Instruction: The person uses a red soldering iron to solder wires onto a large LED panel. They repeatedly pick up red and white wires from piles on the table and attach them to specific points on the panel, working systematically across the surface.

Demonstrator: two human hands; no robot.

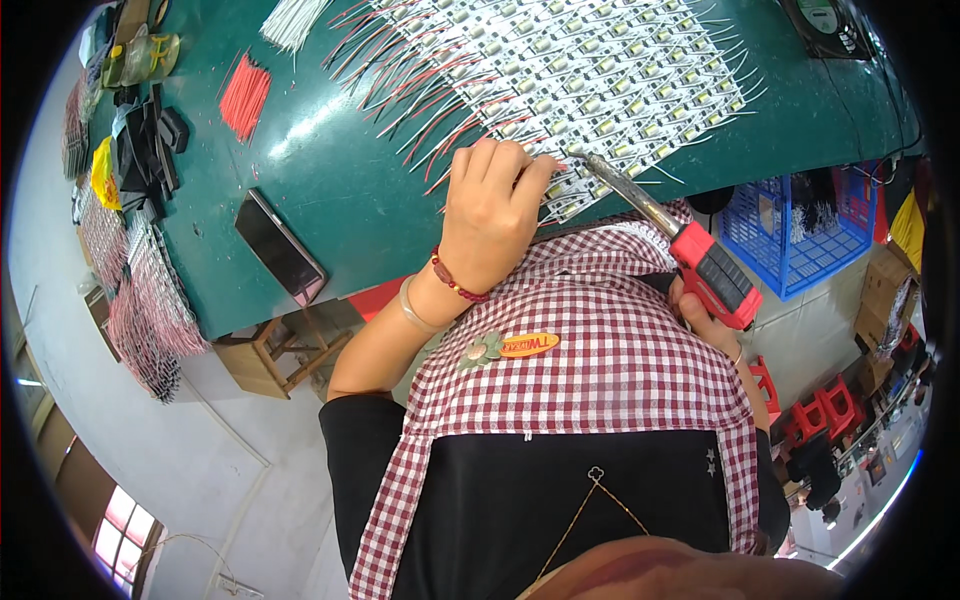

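A soldering iron (640, 200) with a red and black handle is gripped in my right hand (705, 318), whose fingers are partly hidden behind that handle. Its metal tip points up and left, at the near edge of a large panel of small white LED boards (590, 80). Close to the tip, my left hand (490, 200) rests over the panel's near left edge. The thumb and forefinger are pinched, with a bit of red that looks like a thin wire at their tips. Red and white wires (400, 90) fan out from the panel's left side.
On the green table (350, 200) lie a bundle of red wires (244, 98), white wires (293, 22) and a phone (280, 245). Wired strips (150, 290) hang off the left end. A blue crate (795, 235) stands below the table at right; a black device (825, 28) sits far right.
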